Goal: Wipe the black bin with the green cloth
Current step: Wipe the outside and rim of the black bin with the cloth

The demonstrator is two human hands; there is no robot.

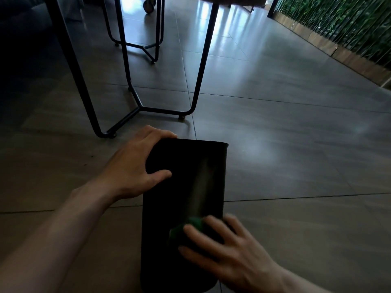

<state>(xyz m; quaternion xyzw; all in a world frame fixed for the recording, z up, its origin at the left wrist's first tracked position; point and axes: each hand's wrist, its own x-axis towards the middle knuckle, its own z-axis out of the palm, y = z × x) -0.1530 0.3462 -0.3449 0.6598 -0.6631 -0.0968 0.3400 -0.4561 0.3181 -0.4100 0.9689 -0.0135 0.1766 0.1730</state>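
Observation:
The black bin (190, 182) lies tilted on its side over the tiled floor, its far end pointing away from me. My left hand (135, 166) grips the bin's upper left edge, thumb on its side wall. My right hand (224, 248) presses the green cloth (188, 227) flat against the bin's near right part, fingers spread and slightly blurred. Only a small patch of the cloth shows beyond my fingers.
Black metal table legs (196, 89) stand just beyond the bin, with a second frame (148, 47) farther back. A castor wheel (148, 5) shows at the top. A green plant wall with a wooden base (338, 47) runs along the right. Grey floor tiles (296, 144) spread to the right.

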